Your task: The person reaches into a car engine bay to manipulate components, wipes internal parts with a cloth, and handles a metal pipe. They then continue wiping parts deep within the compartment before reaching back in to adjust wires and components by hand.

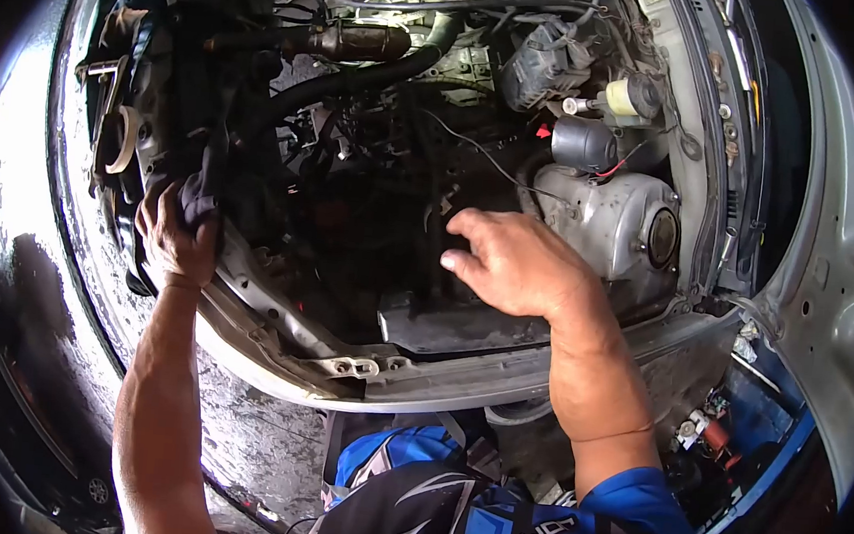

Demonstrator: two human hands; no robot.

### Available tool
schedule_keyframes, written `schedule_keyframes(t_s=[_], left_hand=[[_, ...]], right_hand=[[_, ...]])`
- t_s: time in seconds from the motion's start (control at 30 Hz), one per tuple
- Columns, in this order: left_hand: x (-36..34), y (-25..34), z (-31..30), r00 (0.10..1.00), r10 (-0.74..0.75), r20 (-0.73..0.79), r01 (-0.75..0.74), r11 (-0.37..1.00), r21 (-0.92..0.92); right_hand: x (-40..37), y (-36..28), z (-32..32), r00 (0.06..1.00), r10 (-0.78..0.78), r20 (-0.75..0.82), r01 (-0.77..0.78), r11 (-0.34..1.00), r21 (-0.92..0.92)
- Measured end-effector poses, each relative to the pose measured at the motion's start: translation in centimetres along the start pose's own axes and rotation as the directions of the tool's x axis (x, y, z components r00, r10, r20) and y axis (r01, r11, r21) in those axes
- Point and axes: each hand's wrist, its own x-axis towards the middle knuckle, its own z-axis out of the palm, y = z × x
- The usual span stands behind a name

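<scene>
My left hand (177, 232) rests on the front edge of a car's engine bay, its fingers around a dark cloth (199, 197). Over the dark middle of the bay hangs my right hand (507, 263), fingers curled and thumb apart from the forefinger, with nothing seen between them. A thin cable (477, 146) runs just above that hand. Right of it is a grey metal housing (612, 216) with a round dark opening, and a black cylinder (584, 144) sits above the housing.
The car's fender edge (437, 388) runs between my body and the bay. A thick black hose (361, 83) crosses the upper part. At the right stands an open door (849, 190), with a blue tray (770, 435) of parts below. Tools (735, 50) lie along the right edge.
</scene>
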Motion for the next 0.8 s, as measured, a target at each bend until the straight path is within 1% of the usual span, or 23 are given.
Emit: schedule_keyframes(t_s=[0.07, 0.13, 0.2, 0.23, 0.4, 0.47, 0.5, 0.53, 0.6, 0.63, 0.67, 0.73, 0.8], left_hand=[[0.1, 0.0, -0.1, 1.000, 0.006, 0.020, -0.006, 0.999, -0.035], [0.1, 0.0, 0.0, 1.000, 0.027, 0.009, -0.026, 0.999, -0.031], [0.1, 0.0, -0.1, 0.999, 0.028, 0.023, -0.027, 0.999, -0.042], [0.2, 0.3, -0.4, 0.999, 0.024, 0.037, -0.023, 0.999, -0.037], [0.3, 0.2, -0.4, 0.998, 0.035, 0.047, -0.034, 0.999, -0.028], [0.2, 0.1, -0.4, 0.998, 0.047, 0.048, -0.046, 0.999, -0.029], [0.2, -0.2, -0.2, 0.998, 0.043, 0.043, -0.042, 0.999, -0.034], [0.2, -0.3, -0.1, 0.998, 0.041, 0.041, -0.040, 0.998, -0.039], [0.0, -0.5, 0.0, 0.999, 0.030, 0.038, -0.029, 0.999, -0.025], [0.0, -0.5, 0.1, 0.999, 0.023, 0.044, -0.021, 0.999, -0.039], [0.0, -0.6, 0.1, 0.999, 0.015, 0.050, -0.012, 0.999, -0.053], [0.0, -0.6, 0.1, 0.997, 0.031, 0.067, -0.028, 0.999, -0.040], [-0.1, -0.5, 0.0, 0.997, -0.001, 0.071, 0.004, 0.999, -0.043]], right_hand=[[0.0, -0.2, 0.5, 0.997, -0.080, 0.010, 0.080, 0.997, -0.005], [-0.1, -1.0, 0.2, 0.992, -0.027, 0.123, 0.026, 1.000, 0.011], [-0.2, -1.6, -0.1, 0.983, -0.028, 0.184, 0.027, 1.000, 0.005], [-0.2, -1.5, 0.2, 0.985, -0.058, 0.165, 0.055, 0.998, 0.023], [-0.4, -2.3, 0.8, 0.978, -0.079, 0.191, 0.071, 0.996, 0.051], [-0.5, -2.7, 1.2, 0.956, -0.142, 0.255, 0.135, 0.990, 0.046], [-0.6, -3.0, 1.4, 0.951, -0.168, 0.258, 0.162, 0.986, 0.045], [-0.6, -3.2, 1.5, 0.951, -0.164, 0.262, 0.157, 0.986, 0.050], [-0.7, -3.6, 1.6, 0.909, -0.175, 0.378, 0.162, 0.985, 0.068], [-0.7, -3.8, 1.5, 0.898, -0.198, 0.394, 0.190, 0.980, 0.060], [-0.8, -3.8, 1.7, 0.897, -0.193, 0.397, 0.182, 0.981, 0.065], [-0.9, -3.7, 2.0, 0.889, -0.233, 0.394, 0.227, 0.972, 0.062], [-1.0, -3.6, 2.3, 0.895, -0.242, 0.375, 0.232, 0.970, 0.072]])
